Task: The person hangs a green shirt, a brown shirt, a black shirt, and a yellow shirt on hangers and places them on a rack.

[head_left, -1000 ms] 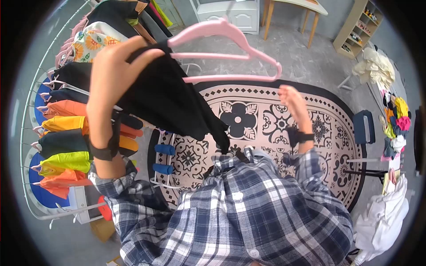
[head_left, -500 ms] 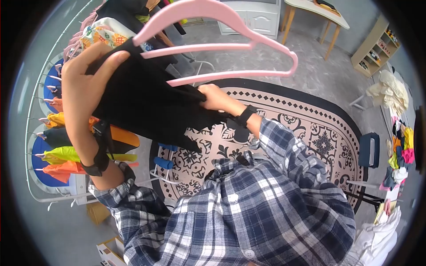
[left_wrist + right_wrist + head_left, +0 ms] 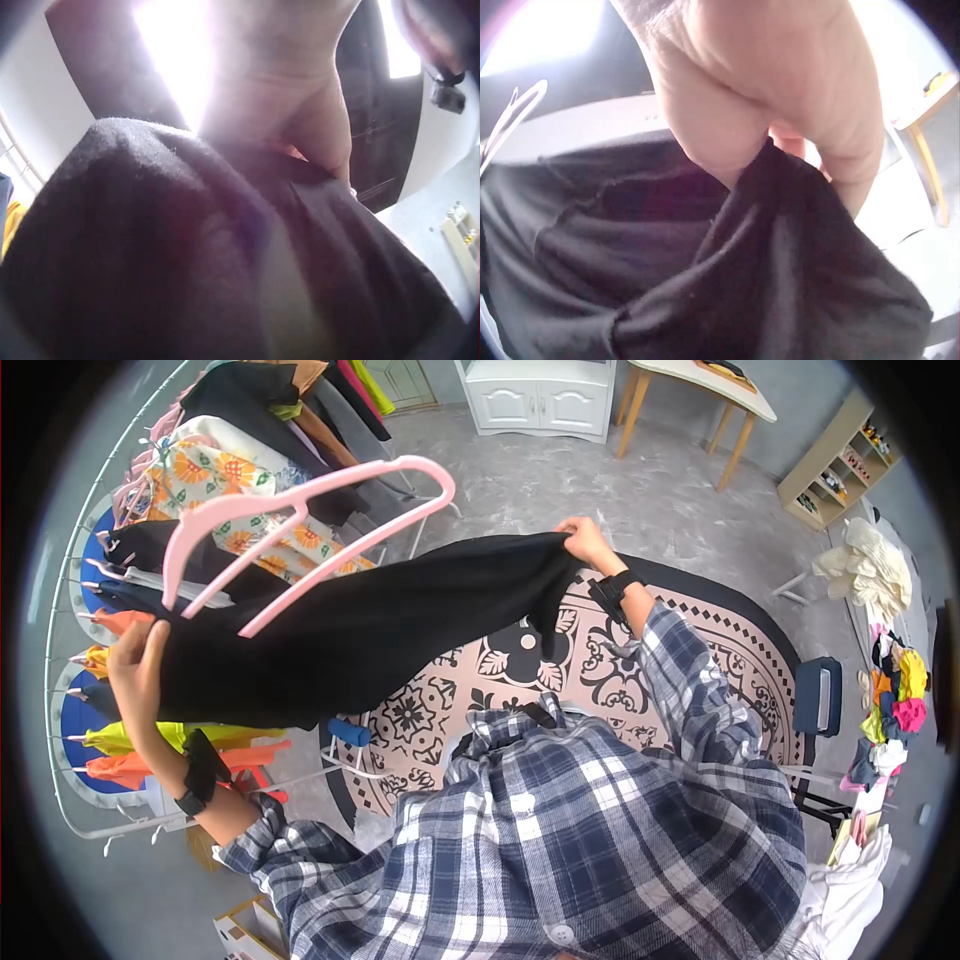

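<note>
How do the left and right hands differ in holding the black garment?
The left hand grips its end beside the rack; the right hand pinches its end out over the rug. The pink hanger lies at the left hand's end, far from the right hand. Both hold the black garment stretched between them.

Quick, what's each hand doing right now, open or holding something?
Left hand: closed, gripping one end of the black garment.
Right hand: closed, pinching the garment's other end.
</note>
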Tool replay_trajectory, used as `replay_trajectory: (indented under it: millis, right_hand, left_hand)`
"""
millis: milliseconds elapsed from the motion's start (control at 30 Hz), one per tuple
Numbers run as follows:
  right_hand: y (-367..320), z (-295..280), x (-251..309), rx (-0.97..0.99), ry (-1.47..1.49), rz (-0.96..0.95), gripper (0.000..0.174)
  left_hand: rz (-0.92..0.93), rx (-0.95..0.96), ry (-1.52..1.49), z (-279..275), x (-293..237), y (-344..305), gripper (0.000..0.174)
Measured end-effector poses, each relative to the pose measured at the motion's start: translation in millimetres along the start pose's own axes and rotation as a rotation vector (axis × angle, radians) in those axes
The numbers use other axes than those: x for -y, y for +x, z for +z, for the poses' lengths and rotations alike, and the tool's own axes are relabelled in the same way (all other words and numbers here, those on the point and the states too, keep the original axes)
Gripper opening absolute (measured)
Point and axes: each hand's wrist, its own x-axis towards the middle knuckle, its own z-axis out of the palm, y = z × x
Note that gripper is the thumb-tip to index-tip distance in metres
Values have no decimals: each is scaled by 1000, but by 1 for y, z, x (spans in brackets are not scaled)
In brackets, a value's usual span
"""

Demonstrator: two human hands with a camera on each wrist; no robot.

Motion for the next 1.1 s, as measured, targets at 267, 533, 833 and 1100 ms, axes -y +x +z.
replay_trajectory:
  millis: [267,533,833,1100]
  right_hand:
    - [39,-29,92,212,370,106,13]
    - [84,-21,144,24,6,-239,20]
    - [188,-29,165,-302,92,-433,26]
    - [246,-19,172,-434,-30,-468,26]
  left_hand:
    - [62,86,-241,105,-61,-2,16]
    - [134,-53,-150,204,-68,46,23]
    - [194,80,-334,271,-24,138,24]
    - [230,200,-304,264,1,198,21]
